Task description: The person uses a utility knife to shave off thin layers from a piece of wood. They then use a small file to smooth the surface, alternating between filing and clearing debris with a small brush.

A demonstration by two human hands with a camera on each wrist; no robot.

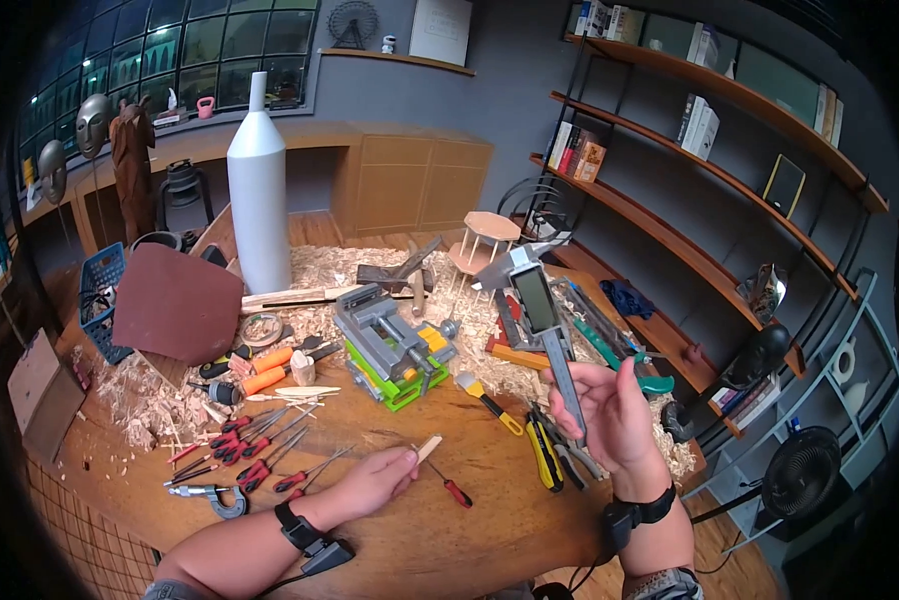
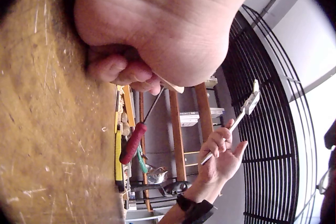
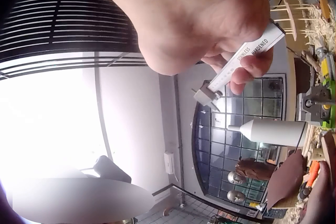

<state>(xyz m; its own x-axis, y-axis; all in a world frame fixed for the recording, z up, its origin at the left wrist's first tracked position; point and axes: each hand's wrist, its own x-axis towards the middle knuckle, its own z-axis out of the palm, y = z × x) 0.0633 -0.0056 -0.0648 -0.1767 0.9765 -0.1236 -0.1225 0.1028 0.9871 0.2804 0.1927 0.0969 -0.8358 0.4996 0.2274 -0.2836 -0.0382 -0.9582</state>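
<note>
My right hand [image 1: 622, 422] grips a digital caliper [image 1: 537, 300] by its beam, lifted above the table with its measuring jaws up and away. In the right wrist view, the words stamped on the caliper beam [image 3: 245, 55] show between the fingers. Low over the table's near part, my left hand [image 1: 378, 480] pinches a small pale strip of wood [image 1: 431, 446], and its tip sticks out past the thumb. A red-handled needle file [image 1: 458, 492] lies just right of that hand. Left of it lie several more red-handled files [image 1: 255, 472] and a micrometer [image 1: 228, 502].
A grey and green vise [image 1: 390, 345] stands mid-table among wood shavings [image 1: 320, 265]. A yellow utility knife [image 1: 544, 455], pliers [image 1: 575, 465] and a yellow-handled scraper [image 1: 490, 402] lie near the right hand. Farther back rise a tall white bottle [image 1: 259, 200] and a small tiered wooden stand [image 1: 492, 226].
</note>
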